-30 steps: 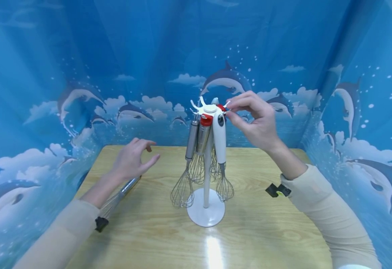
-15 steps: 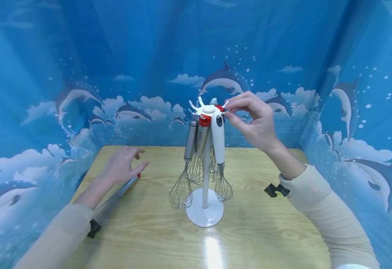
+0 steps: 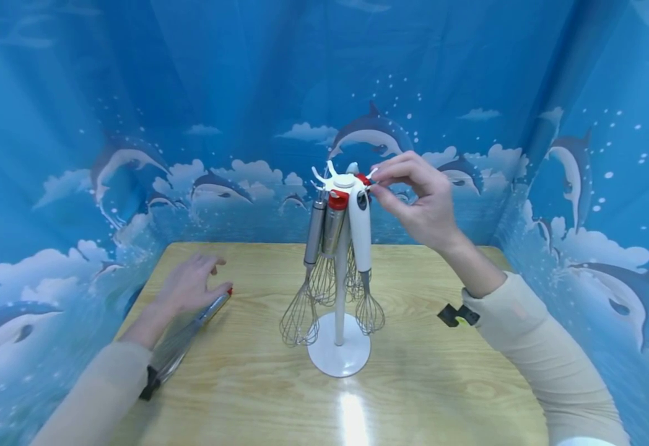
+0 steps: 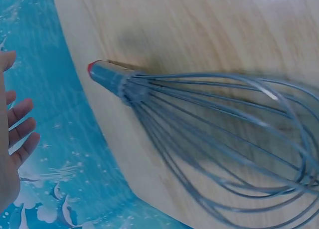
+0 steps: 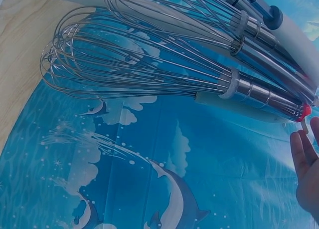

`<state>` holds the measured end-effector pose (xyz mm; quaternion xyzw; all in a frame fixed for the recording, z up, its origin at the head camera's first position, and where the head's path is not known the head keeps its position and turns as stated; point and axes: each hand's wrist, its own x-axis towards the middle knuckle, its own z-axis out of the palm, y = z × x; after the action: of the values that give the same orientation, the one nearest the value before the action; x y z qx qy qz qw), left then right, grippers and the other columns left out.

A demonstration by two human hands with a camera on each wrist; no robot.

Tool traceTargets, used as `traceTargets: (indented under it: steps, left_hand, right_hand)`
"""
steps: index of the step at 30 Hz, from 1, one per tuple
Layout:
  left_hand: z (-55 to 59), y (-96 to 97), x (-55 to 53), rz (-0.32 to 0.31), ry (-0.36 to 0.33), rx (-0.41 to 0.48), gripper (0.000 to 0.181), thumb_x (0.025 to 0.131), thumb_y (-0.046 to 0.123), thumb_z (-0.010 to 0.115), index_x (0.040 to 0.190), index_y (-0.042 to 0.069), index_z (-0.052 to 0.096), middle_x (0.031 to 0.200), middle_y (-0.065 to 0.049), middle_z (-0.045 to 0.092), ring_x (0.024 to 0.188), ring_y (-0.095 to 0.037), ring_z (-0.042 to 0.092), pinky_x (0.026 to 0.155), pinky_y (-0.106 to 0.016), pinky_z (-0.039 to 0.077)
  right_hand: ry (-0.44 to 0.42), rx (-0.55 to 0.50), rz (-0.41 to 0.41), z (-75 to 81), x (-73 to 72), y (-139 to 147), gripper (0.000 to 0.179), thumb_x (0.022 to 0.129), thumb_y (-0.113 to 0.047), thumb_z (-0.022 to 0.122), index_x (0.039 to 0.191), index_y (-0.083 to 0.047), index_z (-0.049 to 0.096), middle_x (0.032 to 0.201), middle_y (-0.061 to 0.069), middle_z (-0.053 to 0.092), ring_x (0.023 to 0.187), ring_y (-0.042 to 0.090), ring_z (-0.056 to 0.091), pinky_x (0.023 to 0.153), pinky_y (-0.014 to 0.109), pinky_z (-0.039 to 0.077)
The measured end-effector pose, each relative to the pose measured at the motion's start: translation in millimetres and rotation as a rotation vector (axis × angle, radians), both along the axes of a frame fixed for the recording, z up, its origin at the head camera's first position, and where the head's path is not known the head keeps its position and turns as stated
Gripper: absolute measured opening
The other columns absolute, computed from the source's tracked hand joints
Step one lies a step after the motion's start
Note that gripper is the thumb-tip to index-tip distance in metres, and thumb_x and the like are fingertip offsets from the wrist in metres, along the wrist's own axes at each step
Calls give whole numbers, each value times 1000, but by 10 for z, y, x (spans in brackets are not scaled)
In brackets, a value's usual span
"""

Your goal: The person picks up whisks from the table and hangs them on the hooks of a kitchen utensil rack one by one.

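Observation:
A white stand (image 3: pixel 339 334) with curved hooks on top stands upright on the table, and several whisks hang from it. My right hand (image 3: pixel 422 198) reaches its right side. There the thumb and fingers pinch at the red end of a hanging whisk (image 5: pixel 269 95), close to the hook tip. Most of that whisk is hidden in the head view. My left hand (image 3: pixel 187 285), fingers relaxed and apart, hovers over a loose whisk (image 3: pixel 210 310) with a red tip. This whisk lies on the table, and the left wrist view shows its steel wires (image 4: pixel 224 124) large.
A white-handled whisk (image 3: pixel 361 229) hangs at the stand's front right. Beside it hang a red-capped steel whisk (image 3: pixel 334 226) and a grey-handled one (image 3: pixel 314 232). The wooden table (image 3: pixel 425 371) is ringed by a blue dolphin curtain (image 3: pixel 280 74).
My left hand has moved left and down, lower over the lying whisk, uncovering its red tip. The right hand stays at the hook, nearly unmoved.

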<state>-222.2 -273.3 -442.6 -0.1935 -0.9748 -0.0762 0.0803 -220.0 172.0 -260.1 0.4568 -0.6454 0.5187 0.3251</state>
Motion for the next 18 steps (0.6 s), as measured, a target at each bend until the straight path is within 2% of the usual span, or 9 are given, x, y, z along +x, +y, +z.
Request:
traceTargets:
  steps: [7, 11, 15, 18]
  left_hand:
    - [-170, -31, 24, 33, -74, -25, 62, 97, 49, 70, 137, 3, 62, 118, -18, 70, 108, -34, 66, 85, -52, 60]
    - [-240, -28, 50, 36, -94, -44, 61, 96, 45, 71, 137, 1, 61, 122, -20, 70, 114, -38, 65, 92, -56, 58]
    - [-289, -48, 55, 31, -86, -52, 60, 96, 43, 71, 135, -2, 61, 119, -22, 69, 110, -39, 66, 92, -57, 57]
    - [-334, -68, 58, 39, -103, -57, 64, 96, 45, 73, 136, -3, 60, 118, -23, 69, 108, -39, 67, 93, -57, 57]
  right_hand:
    - [4, 0, 0, 0, 0, -10, 30, 99, -14, 73, 96, 16, 69, 110, -11, 71, 101, 6, 70, 85, 20, 61]
    - [4, -2, -1, 2, 1, -12, 23, 97, -8, 72, 96, 15, 70, 110, -10, 71, 100, 6, 70, 85, 21, 61]
    - [4, -4, -3, 6, 3, -12, 12, 94, 1, 71, 97, 13, 70, 110, -11, 71, 100, 7, 70, 85, 21, 61]
    - [1, -1, -6, 8, 6, -10, 12, 93, 2, 71, 97, 13, 70, 110, -12, 71, 101, 6, 70, 85, 21, 61]
